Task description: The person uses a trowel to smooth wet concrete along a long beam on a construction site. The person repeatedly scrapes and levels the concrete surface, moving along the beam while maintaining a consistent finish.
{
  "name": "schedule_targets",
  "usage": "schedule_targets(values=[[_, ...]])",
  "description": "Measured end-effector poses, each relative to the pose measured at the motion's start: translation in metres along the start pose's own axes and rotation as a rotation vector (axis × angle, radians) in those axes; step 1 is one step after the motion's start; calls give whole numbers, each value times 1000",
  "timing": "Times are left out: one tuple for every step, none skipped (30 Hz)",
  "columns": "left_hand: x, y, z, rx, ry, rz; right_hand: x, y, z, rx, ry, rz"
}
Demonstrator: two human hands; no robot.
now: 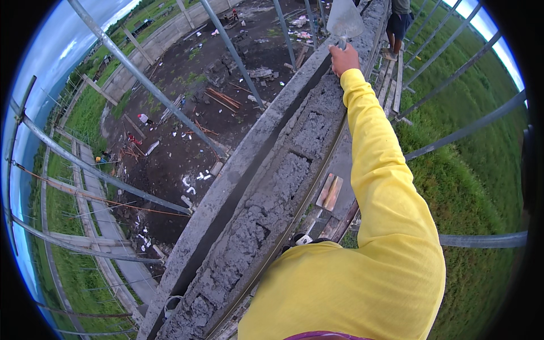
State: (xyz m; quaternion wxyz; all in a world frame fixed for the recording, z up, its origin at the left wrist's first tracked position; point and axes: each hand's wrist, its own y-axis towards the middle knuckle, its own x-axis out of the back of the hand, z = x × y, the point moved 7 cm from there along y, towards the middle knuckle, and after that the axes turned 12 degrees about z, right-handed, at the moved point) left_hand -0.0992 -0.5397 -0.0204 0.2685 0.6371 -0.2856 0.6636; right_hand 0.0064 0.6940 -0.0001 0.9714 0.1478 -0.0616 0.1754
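My right hand (344, 58), at the end of a long yellow sleeve, is closed around the handle of a trowel (344, 21). The trowel's broad grey blade points away from me, over the far part of the wall top. Beneath my outstretched arm runs a block wall (266, 192) with wet grey mortar spread along it. Several block hollows show as dark gaps in the mortar. A thin line or straight edge (283, 238) follows the wall's near side. My left hand does not show.
A concrete beam (226, 198) runs alongside the wall, with a dark gap between. Metal scaffold pipes (147, 96) cross both sides. Another person (398, 25) stands on planks (388, 85) at the far right. Far below lie dark ground (187, 119) with debris and green grass (453, 187).
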Motion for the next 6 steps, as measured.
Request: schedule_targets(values=[[0, 0, 0, -4, 2, 0, 0, 0, 1, -1, 1, -1], [-1, 1, 0, -7, 4, -2, 0, -1, -1, -18, 14, -2], [-2, 1, -1, -10, -2, 2, 0, -1, 0, 0, 7, 2], [-2, 1, -1, -10, -1, -2, 0, -1, 0, 2, 13, 5], [-2, 0, 0, -5, -5, -12, 0, 0, -2, -8, 33, 10], [-3, 0, 0, -4, -6, -12, 0, 1, -3, -4, 13, 13]])
